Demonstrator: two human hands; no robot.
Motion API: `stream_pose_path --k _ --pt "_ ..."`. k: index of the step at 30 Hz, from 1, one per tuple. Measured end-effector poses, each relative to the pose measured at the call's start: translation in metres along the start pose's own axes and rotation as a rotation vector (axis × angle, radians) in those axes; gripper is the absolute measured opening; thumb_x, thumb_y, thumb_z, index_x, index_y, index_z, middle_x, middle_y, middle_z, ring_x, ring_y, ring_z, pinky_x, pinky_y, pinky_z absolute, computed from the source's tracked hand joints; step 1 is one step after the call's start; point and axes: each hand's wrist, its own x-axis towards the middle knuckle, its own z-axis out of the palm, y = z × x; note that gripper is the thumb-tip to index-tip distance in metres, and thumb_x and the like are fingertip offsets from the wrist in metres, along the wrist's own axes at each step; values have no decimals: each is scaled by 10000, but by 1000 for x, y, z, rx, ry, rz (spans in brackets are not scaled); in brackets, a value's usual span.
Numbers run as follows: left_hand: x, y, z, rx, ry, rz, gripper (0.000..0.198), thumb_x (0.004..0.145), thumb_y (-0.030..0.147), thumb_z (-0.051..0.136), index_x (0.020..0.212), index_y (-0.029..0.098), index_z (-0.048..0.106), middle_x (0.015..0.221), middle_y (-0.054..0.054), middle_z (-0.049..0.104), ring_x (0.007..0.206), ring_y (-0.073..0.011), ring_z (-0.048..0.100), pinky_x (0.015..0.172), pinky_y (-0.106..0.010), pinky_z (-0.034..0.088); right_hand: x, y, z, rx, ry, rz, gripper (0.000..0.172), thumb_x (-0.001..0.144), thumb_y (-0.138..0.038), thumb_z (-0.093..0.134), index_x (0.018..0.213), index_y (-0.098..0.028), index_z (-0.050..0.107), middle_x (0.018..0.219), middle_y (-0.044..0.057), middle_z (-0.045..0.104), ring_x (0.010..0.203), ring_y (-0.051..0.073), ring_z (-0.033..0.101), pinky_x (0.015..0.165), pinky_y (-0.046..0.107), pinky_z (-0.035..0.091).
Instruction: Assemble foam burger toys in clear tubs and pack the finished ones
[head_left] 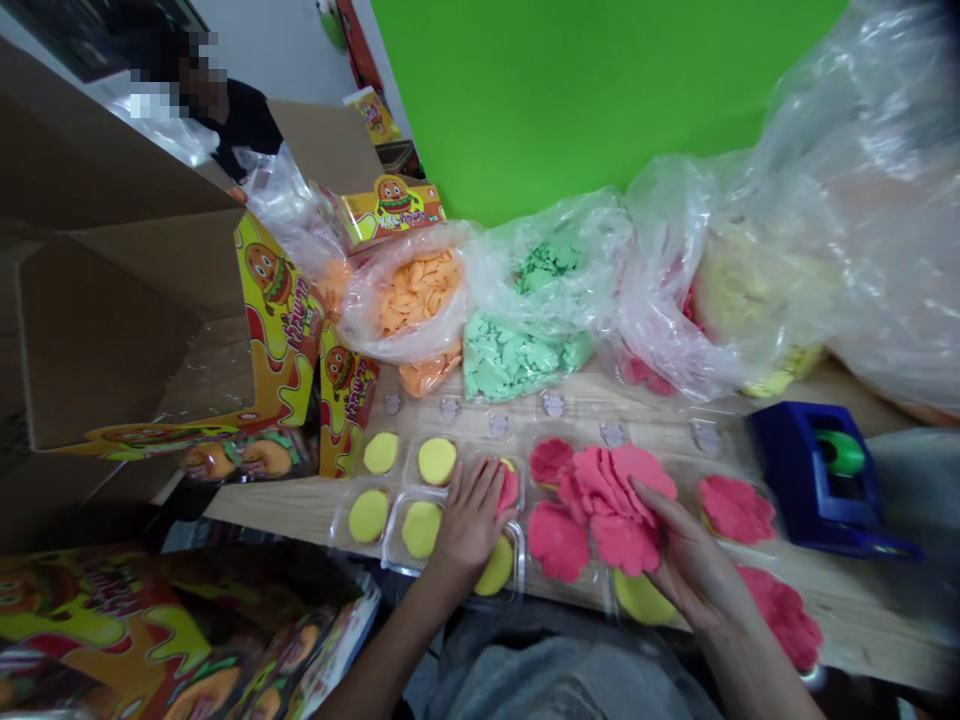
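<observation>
My right hand (pixel 686 545) holds a stack of pink flower-shaped pieces (pixel 611 485) above the clear trays. On a pink piece (pixel 508 487) lying over a yellow disc rest the fingers of my left hand (pixel 472 515), stretched out. Yellow discs (pixel 437 461) sit in the compartments to the left of that hand, and one more yellow disc (pixel 496 568) shows just below it. Single pink pieces cover the discs in other compartments, such as one pink piece (pixel 559 540) between my hands and another (pixel 736 508) at the right.
Plastic bags hold orange (pixel 421 290), green (pixel 517 355), pink and yellow pieces behind the trays. A blue tape dispenser (pixel 817 480) stands at the right. An open cardboard box (pixel 112 320) and printed burger boxes (pixel 281 310) are at the left. A person (pixel 251 125) is at the upper left.
</observation>
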Motion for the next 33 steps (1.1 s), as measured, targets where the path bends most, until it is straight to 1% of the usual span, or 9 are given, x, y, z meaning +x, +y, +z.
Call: stream_pose_path --k 3,5,9,16,19,22,25,29,33 --pt "-9 -2 -3 118 -43 40 433 816 287 513 1222 142 470 1316 -126 468 1245 -266 372 1051 -527 177 0 -1 -3 17 19 -12 224 693 -66 647 895 -160 675 895 49 730 887 214 665 824 312 536" --pt "-11 0 -12 263 -7 29 378 874 234 393 1235 137 444 1275 -120 505 1198 -225 418 1019 -465 269 0 -1 -6 24 12 -1 224 702 -68 641 903 -161 673 896 47 730 880 207 668 824 304 536" --pt "-2 6 -24 431 35 -31 291 867 261 421 1111 162 544 1053 -100 603 992 -241 499 876 -431 375 2 3 -7 6 -5 19 221 707 -72 638 908 -159 670 876 50 733 871 210 671 816 310 539" --pt "14 13 -17 456 5 -6 98 822 255 512 860 185 569 894 -49 578 871 -214 490 779 -373 399 1 3 -5 -5 -6 15 203 706 -92 643 898 -150 674 878 62 732 819 206 685 761 291 560" --pt "18 10 -14 461 20 9 82 845 223 474 867 176 536 837 -37 584 830 -200 504 766 -364 398 0 2 -4 -1 -1 13 188 709 -77 635 880 -143 678 866 65 734 792 197 690 735 273 566" --pt "24 6 -12 488 44 23 127 860 205 438 943 162 525 900 -66 590 866 -213 514 788 -390 395 -2 2 -2 -3 5 13 207 702 -76 639 892 -149 675 869 62 733 843 216 679 771 306 557" --pt "24 1 -13 517 52 64 198 874 217 409 1015 157 535 1121 -125 551 1050 -245 476 887 -446 352 -2 3 0 -9 9 13 204 686 -78 656 877 -146 677 864 66 734 857 227 675 782 324 553" --pt "9 -2 -11 544 -69 204 358 876 330 413 1195 179 473 1287 -105 493 1216 -230 396 1036 -480 212 0 3 -1 -15 16 33 187 691 -79 651 868 -133 681 850 77 735 792 215 690 750 299 564" --pt "-4 -4 -3 681 -145 235 666 811 518 434 1322 104 326 1355 -172 402 1279 -288 312 1039 -541 177 1 0 0 1 52 31 200 693 -62 639 873 -138 683 832 68 737 763 207 695 744 290 566"
